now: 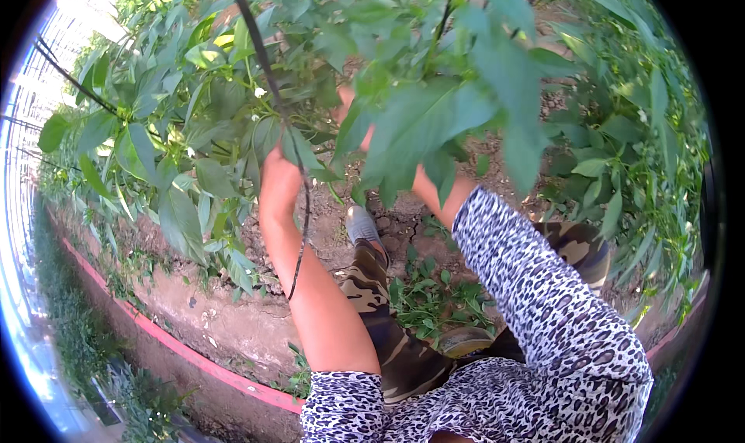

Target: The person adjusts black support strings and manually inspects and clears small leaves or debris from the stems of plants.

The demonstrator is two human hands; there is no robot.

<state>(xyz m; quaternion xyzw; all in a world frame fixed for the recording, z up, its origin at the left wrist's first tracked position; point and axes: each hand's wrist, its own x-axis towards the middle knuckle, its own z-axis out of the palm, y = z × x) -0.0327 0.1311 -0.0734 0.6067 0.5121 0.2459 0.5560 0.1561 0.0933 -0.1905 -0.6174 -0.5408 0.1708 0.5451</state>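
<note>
Leafy pepper plants (425,117) with small white flowers (259,93) fill the space before me. My left hand (281,172) is among the leaves left of centre, its fingers hidden by foliage, so what it holds cannot be seen. A dark cord (262,47) runs down from above, past this hand and over the forearm. Large leaves cover most of my right hand (368,137), which reaches in at the centre; only parts of its fingers show, and whether it grips a stem is unclear.
Dry cracked soil (233,326) lies under the plants, with a pile of leafy cuttings or weeds (436,303) between my legs. A red strip (192,351) edges the bed at the lower left. A grey shoe (362,225) stands on the soil. More plants (634,134) crowd the right side.
</note>
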